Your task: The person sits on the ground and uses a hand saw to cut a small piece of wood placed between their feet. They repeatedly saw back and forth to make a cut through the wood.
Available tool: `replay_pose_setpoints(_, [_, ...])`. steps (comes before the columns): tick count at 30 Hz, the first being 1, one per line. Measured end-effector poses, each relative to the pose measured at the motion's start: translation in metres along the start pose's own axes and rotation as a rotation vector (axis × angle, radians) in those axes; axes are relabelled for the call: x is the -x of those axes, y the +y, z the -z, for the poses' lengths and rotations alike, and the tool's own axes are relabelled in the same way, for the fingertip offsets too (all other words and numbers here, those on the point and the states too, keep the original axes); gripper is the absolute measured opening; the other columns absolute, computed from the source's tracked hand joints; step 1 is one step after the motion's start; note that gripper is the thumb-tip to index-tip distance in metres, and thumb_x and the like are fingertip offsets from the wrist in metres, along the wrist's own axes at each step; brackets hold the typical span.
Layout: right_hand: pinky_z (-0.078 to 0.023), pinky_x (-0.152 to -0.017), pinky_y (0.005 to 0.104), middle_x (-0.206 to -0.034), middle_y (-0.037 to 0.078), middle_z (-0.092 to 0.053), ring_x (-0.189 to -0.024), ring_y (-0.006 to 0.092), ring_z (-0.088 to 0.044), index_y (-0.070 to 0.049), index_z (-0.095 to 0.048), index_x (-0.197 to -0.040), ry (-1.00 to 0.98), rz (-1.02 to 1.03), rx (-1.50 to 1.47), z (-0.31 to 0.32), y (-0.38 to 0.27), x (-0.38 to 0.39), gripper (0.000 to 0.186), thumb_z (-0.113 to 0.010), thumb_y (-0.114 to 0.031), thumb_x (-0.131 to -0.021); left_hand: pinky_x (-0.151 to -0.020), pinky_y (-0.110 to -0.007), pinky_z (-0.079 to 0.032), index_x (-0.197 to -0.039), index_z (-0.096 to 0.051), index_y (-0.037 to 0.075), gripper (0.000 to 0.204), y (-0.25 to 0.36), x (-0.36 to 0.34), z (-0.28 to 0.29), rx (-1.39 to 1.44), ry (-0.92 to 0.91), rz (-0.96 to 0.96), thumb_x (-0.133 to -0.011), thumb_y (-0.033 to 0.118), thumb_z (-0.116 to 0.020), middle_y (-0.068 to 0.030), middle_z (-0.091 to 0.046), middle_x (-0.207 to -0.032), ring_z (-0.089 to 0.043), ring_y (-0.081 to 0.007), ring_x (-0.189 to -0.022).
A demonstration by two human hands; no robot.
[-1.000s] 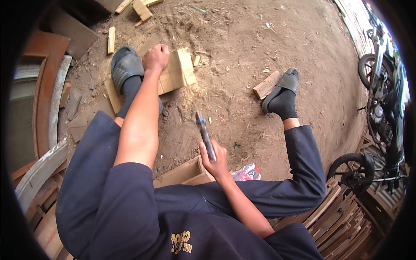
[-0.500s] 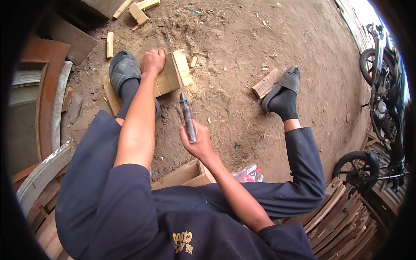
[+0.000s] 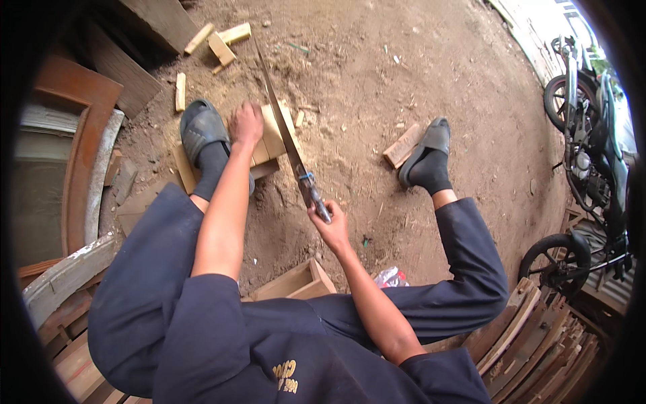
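Observation:
My right hand (image 3: 330,225) grips the dark, blue-banded handle of a handsaw (image 3: 286,135), whose long blade points away from me. The blade lies across the right end of a pale wooden board (image 3: 270,128), its flat side turned partly into view. Whether the teeth sit in a cut cannot be made out. On the board's top, left of the blade, my left hand (image 3: 247,124) holds it down with curled fingers. My left sandalled foot (image 3: 204,131) presses beside that hand, over another pale piece of wood (image 3: 183,168).
Offcuts (image 3: 221,48) lie on the dirt ground (image 3: 404,87) beyond. A short wood block (image 3: 402,145) touches my right sandal (image 3: 436,138). An open wooden box (image 3: 296,279) sits near my lap. A brown frame (image 3: 77,135) leans left; motorcycles (image 3: 585,155) and stacked wood (image 3: 538,337) stand right.
The saw has swung to the right at its handle end and its blade has turned to show more of its side. My left hand still holds the board.

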State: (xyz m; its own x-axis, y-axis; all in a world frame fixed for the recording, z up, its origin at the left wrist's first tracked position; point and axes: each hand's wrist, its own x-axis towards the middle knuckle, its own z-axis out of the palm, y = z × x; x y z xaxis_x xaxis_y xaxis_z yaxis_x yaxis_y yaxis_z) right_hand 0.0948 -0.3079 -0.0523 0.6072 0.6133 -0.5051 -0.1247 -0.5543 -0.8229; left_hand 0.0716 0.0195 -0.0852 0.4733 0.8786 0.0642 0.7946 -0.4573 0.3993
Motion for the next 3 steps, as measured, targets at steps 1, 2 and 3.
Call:
replay_pose_setpoints(1, [-0.048,-0.078,0.0361,-0.097,0.016,-0.064,-0.089,0.0282,-0.061,0.002,-0.058,-0.102,-0.030,0.015,0.000,-0.001,0.007,-0.001,0.046,-0.077,-0.029,-0.074,-0.090,-0.049,-0.043,-0.106,-0.058,0.001,0.039,-0.001,0.006,-0.005,0.011,0.000,0.011,-0.097,0.034,-0.038,-0.0244,-0.061,-0.106,-0.056,-0.0401,-0.102])
replay_pose_setpoints(2, [-0.046,-0.086,0.0377,-0.106,0.020,-0.061,-0.099,0.0318,-0.059,0.003,-0.054,-0.112,0.008,0.059,0.097,0.005,0.020,0.002,0.057,-0.078,-0.030,-0.073,-0.091,-0.049,-0.043,-0.108,-0.056,0.000,0.038,0.009,0.008,-0.006,0.034,0.012,0.006,-0.097,0.033,-0.039,-0.0236,-0.059,-0.110,-0.054,-0.0396,-0.106])
replay_pose_setpoints(3, [-0.045,-0.095,0.0392,-0.115,0.024,-0.059,-0.110,0.0353,-0.057,0.005,-0.049,-0.123,0.050,0.103,0.191,0.013,0.031,0.005,0.069,-0.079,-0.031,-0.072,-0.090,-0.049,-0.043,-0.110,-0.054,0.001,0.037,0.021,0.009,-0.006,0.074,0.036,0.004,-0.097,0.033,-0.041,-0.0232,-0.059,-0.110,-0.054,-0.0398,-0.105])
